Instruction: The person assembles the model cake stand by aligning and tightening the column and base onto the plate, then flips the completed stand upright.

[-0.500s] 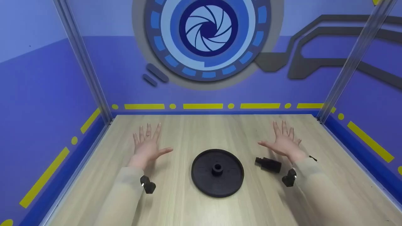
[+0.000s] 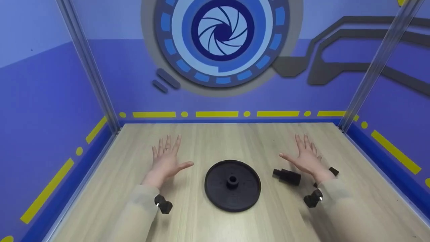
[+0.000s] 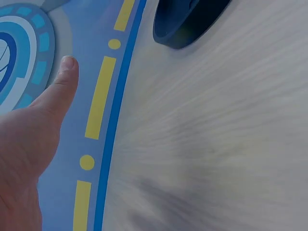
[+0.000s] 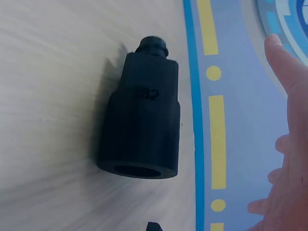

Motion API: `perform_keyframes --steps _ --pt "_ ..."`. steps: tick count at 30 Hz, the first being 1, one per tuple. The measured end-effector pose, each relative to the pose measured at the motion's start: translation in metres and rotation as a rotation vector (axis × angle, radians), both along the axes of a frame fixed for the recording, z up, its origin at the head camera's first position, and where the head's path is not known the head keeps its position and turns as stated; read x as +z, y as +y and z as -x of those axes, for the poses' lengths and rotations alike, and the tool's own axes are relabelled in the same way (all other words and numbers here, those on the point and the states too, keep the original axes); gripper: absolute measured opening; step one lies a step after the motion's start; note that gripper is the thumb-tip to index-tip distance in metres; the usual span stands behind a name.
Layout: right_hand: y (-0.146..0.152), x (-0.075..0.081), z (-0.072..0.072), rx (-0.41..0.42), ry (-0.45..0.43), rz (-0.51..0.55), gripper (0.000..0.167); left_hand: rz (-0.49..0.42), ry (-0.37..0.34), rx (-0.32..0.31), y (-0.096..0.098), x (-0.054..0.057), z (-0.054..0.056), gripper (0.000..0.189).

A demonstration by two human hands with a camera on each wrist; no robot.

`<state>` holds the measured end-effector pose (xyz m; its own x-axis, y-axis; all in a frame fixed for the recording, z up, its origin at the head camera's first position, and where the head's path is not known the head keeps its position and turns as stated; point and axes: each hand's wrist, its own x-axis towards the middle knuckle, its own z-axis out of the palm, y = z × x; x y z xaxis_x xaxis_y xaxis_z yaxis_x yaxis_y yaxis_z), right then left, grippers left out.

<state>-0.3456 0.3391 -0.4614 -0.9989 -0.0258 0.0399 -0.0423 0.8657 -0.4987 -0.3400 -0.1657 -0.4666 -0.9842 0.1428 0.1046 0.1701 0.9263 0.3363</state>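
Observation:
A round black disc with a raised rim and a hollow central hub lies flat on the table. To its left my left hand is held with fingers straight and thumb spread, touching no object. On the other side, my right hand is likewise spread and holds nothing. Just below that hand lies a stepped black cylinder on its side, with a narrow ribbed neck, a hollow wide end and "32" marked on it. Another small black piece is partly hidden behind the right wrist.
The wood-grain table is enclosed by blue printed wall panels at the back and sides. Metal posts stand at the back corners. A small black camera sits on the left wrist, another on the right.
My left hand has shifted right and closer to me. The right hand has also drawn slightly back and to the right, and more of the small black piece shows. Disc and cylinder stay put.

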Motion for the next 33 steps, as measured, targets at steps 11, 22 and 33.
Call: perform_keyframes --steps 11,22,33 --pt "0.006 -0.013 -0.018 0.068 0.032 0.221 0.095 -0.101 0.005 -0.056 0.023 -0.014 -0.017 0.115" --pt "0.01 -0.027 -0.035 0.059 0.012 0.403 0.084 -0.174 -0.001 -0.128 0.043 -0.03 -0.034 0.108" --pt "0.011 -0.043 -0.047 0.057 0.048 0.44 0.077 -0.237 -0.039 -0.194 0.055 -0.049 -0.046 0.104"
